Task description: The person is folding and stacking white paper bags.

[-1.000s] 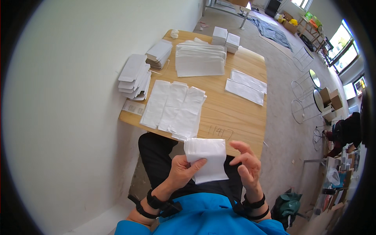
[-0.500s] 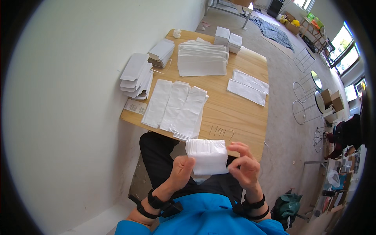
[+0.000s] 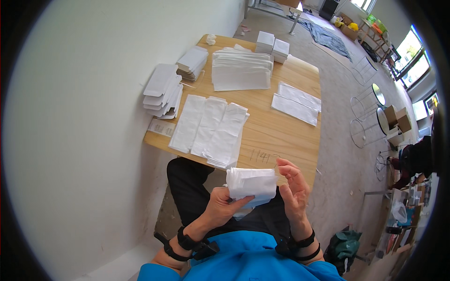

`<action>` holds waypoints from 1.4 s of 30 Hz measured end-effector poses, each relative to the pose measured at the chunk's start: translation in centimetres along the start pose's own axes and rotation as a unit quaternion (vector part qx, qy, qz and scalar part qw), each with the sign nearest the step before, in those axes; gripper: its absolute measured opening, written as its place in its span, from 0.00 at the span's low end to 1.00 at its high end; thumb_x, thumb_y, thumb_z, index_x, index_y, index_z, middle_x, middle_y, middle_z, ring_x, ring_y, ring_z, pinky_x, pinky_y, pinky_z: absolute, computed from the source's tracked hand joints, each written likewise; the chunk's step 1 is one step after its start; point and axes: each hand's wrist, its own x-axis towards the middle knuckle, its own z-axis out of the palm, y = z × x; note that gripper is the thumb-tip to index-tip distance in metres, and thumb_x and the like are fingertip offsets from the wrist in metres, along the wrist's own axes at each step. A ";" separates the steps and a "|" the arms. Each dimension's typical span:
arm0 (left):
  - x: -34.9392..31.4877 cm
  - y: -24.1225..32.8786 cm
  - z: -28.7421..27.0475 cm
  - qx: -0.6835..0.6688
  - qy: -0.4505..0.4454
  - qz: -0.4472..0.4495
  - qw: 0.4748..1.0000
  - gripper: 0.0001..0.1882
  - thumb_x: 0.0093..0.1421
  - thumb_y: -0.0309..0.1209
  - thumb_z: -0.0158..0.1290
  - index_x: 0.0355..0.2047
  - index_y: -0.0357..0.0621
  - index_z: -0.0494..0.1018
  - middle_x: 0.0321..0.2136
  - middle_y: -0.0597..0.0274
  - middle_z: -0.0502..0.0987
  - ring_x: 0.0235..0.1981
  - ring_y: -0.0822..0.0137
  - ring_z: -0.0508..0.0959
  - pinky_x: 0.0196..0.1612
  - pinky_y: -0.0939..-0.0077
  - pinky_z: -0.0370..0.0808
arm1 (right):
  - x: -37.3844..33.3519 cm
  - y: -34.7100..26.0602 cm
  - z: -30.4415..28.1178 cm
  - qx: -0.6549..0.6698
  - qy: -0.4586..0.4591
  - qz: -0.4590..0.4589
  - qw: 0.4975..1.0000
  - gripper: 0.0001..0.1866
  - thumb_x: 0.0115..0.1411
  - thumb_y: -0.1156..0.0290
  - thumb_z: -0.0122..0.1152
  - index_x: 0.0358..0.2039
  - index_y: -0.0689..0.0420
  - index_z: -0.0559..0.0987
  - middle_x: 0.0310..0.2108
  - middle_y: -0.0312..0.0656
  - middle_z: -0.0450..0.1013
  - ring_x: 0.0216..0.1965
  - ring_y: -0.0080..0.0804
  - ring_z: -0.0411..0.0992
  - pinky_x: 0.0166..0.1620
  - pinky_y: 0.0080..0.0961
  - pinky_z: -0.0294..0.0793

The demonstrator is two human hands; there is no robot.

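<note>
Above my lap, at the near edge of the table, my left hand [image 3: 222,204] grips a bundle of folded white sheets [image 3: 252,181], thumb across its lower front and the other fingers hidden behind. The bundle looks thin and soft; I cannot tell whether it is paper or film. My right hand [image 3: 295,191] is open by its right edge, fingers stretched upward; any contact there is unclear. Just beyond the bundle, several long white folded strips [image 3: 206,126] lie overlapping on the wooden table [image 3: 262,126]. Two more strips [image 3: 295,104] rest at the table's right side.
A wide stack of white sheets [image 3: 241,70] lies toward the far edge, beside two white boxes [image 3: 273,46]. Flat white cartons [image 3: 161,86] are piled at the left by the wall [image 3: 93,117]. Round stools [image 3: 382,120] and a dark green bag [image 3: 344,246] stand on the floor at right.
The bundle has shifted slightly right and tilted. My left thumb has moved across its front. My right hand's curled fingers have straightened.
</note>
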 end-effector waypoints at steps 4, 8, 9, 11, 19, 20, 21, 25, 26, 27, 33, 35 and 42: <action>-0.2 0.0 -0.1 0.002 0.004 -0.013 1.000 0.11 0.59 0.22 0.56 0.43 0.35 0.77 0.35 0.60 0.81 0.35 0.75 0.78 0.38 0.79 0.77 | 0.3 -0.2 0.4 0.006 -0.013 -0.023 1.000 0.20 0.54 0.65 0.64 0.45 0.60 0.74 0.57 0.51 0.65 0.60 0.41 0.61 0.62 0.39 0.57; 0.0 0.1 -0.1 0.023 -0.003 -0.010 1.000 0.11 0.59 0.21 0.57 0.43 0.35 0.77 0.34 0.60 0.81 0.34 0.76 0.78 0.37 0.80 0.77 | 0.4 -0.4 0.0 -0.028 -0.033 -0.062 0.997 0.13 0.49 0.69 0.69 0.35 0.57 0.78 0.56 0.51 0.66 0.59 0.42 0.63 0.60 0.41 0.58; 0.0 0.1 -0.2 0.036 -0.007 -0.003 0.999 0.11 0.59 0.21 0.57 0.43 0.35 0.77 0.34 0.60 0.81 0.34 0.76 0.78 0.37 0.81 0.77 | 0.4 -0.5 -0.1 -0.028 -0.033 -0.061 0.997 0.13 0.49 0.69 0.69 0.35 0.57 0.78 0.56 0.51 0.66 0.59 0.42 0.63 0.60 0.41 0.58; 0.0 -0.1 -0.3 0.034 -0.012 -0.007 0.999 0.10 0.60 0.23 0.56 0.42 0.35 0.77 0.34 0.60 0.81 0.34 0.76 0.78 0.36 0.81 0.76 | 0.2 -0.6 -0.3 -0.049 -0.031 -0.063 0.996 0.08 0.45 0.73 0.70 0.27 0.56 0.79 0.54 0.52 0.69 0.58 0.46 0.64 0.59 0.42 0.60; -0.4 -0.2 -1.4 -0.035 0.002 -0.018 0.999 0.12 0.64 0.30 0.52 0.41 0.33 0.77 0.31 0.60 0.81 0.32 0.77 0.77 0.33 0.83 0.74 | -0.3 -2.2 -2.0 -0.073 -0.174 -0.156 0.970 0.09 0.42 0.73 0.68 0.27 0.57 0.80 0.51 0.54 0.71 0.56 0.52 0.65 0.59 0.43 0.60; -0.3 0.0 -1.2 -0.036 0.002 -0.018 0.999 0.12 0.64 0.30 0.52 0.41 0.33 0.77 0.31 0.60 0.81 0.32 0.77 0.77 0.33 0.83 0.74 | -0.3 -2.4 -2.0 -0.065 -0.180 -0.139 0.972 0.08 0.42 0.72 0.66 0.26 0.57 0.80 0.51 0.54 0.71 0.56 0.52 0.65 0.58 0.43 0.61; -0.1 0.3 -0.9 -0.013 0.005 -0.018 1.000 0.10 0.63 0.28 0.53 0.41 0.33 0.78 0.32 0.60 0.81 0.32 0.76 0.78 0.34 0.82 0.74 | -0.5 -2.0 -1.9 -0.042 -0.146 -0.129 0.980 0.09 0.46 0.70 0.62 0.30 0.59 0.80 0.52 0.55 0.70 0.56 0.49 0.65 0.59 0.41 0.61; 0.0 0.1 -0.4 0.029 0.003 0.007 1.000 0.09 0.59 0.23 0.57 0.41 0.35 0.78 0.33 0.60 0.82 0.32 0.75 0.78 0.35 0.81 0.76 | -0.4 -1.3 -1.1 -0.041 0.005 -0.060 0.997 0.15 0.53 0.67 0.62 0.38 0.62 0.77 0.54 0.54 0.68 0.56 0.42 0.65 0.58 0.39 0.61; 0.1 0.1 -0.2 0.030 0.003 0.007 1.000 0.09 0.59 0.23 0.57 0.41 0.35 0.78 0.33 0.60 0.82 0.32 0.75 0.78 0.35 0.81 0.76 | -0.1 -1.4 -0.7 -0.040 0.006 -0.060 0.997 0.15 0.53 0.67 0.62 0.38 0.62 0.77 0.54 0.54 0.68 0.56 0.42 0.65 0.58 0.39 0.61; 0.1 0.1 -0.1 0.026 0.008 0.014 1.000 0.10 0.59 0.23 0.57 0.41 0.35 0.78 0.33 0.60 0.82 0.32 0.76 0.78 0.35 0.81 0.76 | 0.2 -1.5 -0.3 -0.038 0.011 -0.061 0.997 0.14 0.52 0.67 0.63 0.36 0.61 0.78 0.53 0.54 0.68 0.56 0.43 0.65 0.58 0.38 0.62; -0.4 -0.2 -0.7 -0.008 -0.002 0.003 1.000 0.10 0.60 0.25 0.56 0.41 0.35 0.78 0.32 0.60 0.81 0.33 0.76 0.78 0.35 0.82 0.75 | -0.3 -0.5 -0.9 -0.076 -0.042 -0.099 0.991 0.10 0.46 0.69 0.70 0.28 0.58 0.80 0.52 0.54 0.70 0.56 0.47 0.66 0.58 0.39 0.62; -0.8 -0.5 -1.4 -0.041 -0.009 -0.009 0.999 0.10 0.61 0.26 0.56 0.41 0.34 0.78 0.32 0.60 0.81 0.33 0.76 0.79 0.35 0.82 0.75 | -0.3 -0.8 -1.4 -0.061 -0.056 -0.120 0.989 0.09 0.44 0.71 0.71 0.27 0.58 0.81 0.52 0.53 0.70 0.56 0.49 0.66 0.58 0.40 0.61; -0.1 0.3 -0.5 -0.019 0.006 -0.025 0.999 0.09 0.61 0.27 0.56 0.39 0.34 0.78 0.30 0.61 0.81 0.31 0.78 0.77 0.33 0.83 0.74 | -0.8 -1.4 -1.7 -0.044 -0.108 -0.126 0.985 0.09 0.51 0.68 0.59 0.28 0.60 0.80 0.52 0.55 0.70 0.55 0.48 0.66 0.58 0.40 0.61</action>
